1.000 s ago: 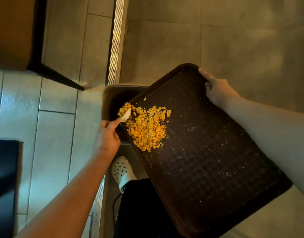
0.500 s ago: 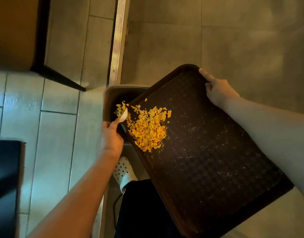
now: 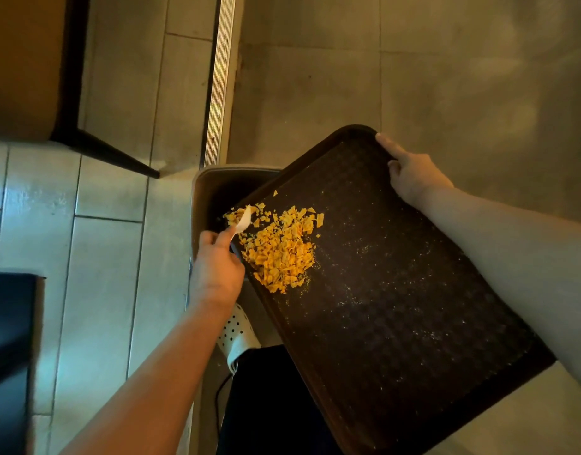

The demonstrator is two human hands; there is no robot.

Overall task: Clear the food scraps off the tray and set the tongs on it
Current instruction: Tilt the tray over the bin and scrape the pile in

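Tiled floor [image 3: 112, 290] all around, bin [image 3: 204, 192] down below you. Your right hand [image 3: 414, 178] grips the tray [image 3: 397, 307] at its far corner, tilted over the bin. Your left hand [image 3: 217, 267] pinches a white scraper [image 3: 244, 220], now pushed farther into the pile's left edge than a second ago. Scraps [image 3: 279, 247] mostly sit put near the tray's left rim, so lots left to sweep. No tongs in sight yet.
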